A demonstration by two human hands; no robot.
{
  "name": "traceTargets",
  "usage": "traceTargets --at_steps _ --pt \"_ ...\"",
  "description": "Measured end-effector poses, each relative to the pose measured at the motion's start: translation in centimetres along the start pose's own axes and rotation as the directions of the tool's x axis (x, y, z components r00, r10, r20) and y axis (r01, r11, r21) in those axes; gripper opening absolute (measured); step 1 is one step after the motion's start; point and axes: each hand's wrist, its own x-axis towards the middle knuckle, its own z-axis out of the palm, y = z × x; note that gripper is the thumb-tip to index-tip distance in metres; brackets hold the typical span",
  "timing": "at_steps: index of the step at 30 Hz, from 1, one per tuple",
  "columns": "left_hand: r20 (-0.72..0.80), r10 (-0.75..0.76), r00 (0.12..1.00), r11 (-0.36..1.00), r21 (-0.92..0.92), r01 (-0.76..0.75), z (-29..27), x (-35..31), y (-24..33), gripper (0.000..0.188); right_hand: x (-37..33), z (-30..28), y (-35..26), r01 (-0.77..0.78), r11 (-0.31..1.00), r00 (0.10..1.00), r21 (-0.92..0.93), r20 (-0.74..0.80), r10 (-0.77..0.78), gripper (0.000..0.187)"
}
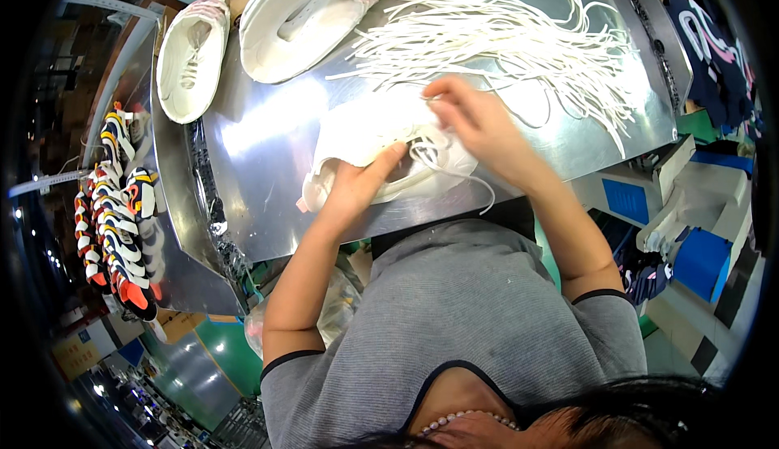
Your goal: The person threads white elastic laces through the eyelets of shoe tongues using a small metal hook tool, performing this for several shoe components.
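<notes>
A white shoe upper (349,128) lies at the near edge of the metal table, with a white shoelace (454,174) partly threaded through its eyelets. One loose end of that lace curves down over the edge. My left hand (363,183) grips the upper near its opening, the thumb on top by the lacing and the other fingers hidden inside or beneath. Above the upper's right side, my right hand (475,124) is raised, its fingers curled and pinched together on a strand of the shoelace, which shows only faintly at the fingertips.
Behind the upper spreads a loose pile of white laces (519,47). White shoe uppers with pink lacing (304,23) are stacked at the back, and a laced white upper (192,59) lies farther left. Colourful uppers (118,213) hang beyond the table's left side. A blue bin (702,264) stands at right.
</notes>
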Motion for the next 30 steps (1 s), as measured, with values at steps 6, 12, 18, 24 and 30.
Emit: traceTargets --at_steps 6,12,18,24,30 --pt "-0.085 0.005 0.996 0.993 0.115 0.005 0.4 1.0 0.2 0.04 0.1 4.1 1.9 0.026 0.985 0.996 0.173 -0.083 -0.011 0.022" --pt "0.327 -0.172 0.929 0.888 -0.357 0.29 -3.4 -2.1 2.5 0.037 0.8 5.4 2.2 -0.122 0.993 0.97 0.007 -0.21 0.12 0.026" --pt "-0.184 0.46 0.869 0.16 -0.945 -0.284 -6.5 -9.3 12.5 0.026 1.1 6.4 3.1 -0.098 0.991 0.96 -0.092 -0.27 0.07 0.025" --pt "0.066 0.572 0.817 0.518 0.743 -0.423 0.8 -5.9 2.2 0.014 1.4 5.9 3.3 0.005 1.0 0.956 0.016 -0.294 0.0 0.025" --pt "-0.082 0.613 0.786 0.545 0.764 -0.346 2.8 -4.3 -1.3 0.018 -3.2 3.5 1.6 0.072 0.933 0.981 0.352 -0.193 -0.003 0.022"
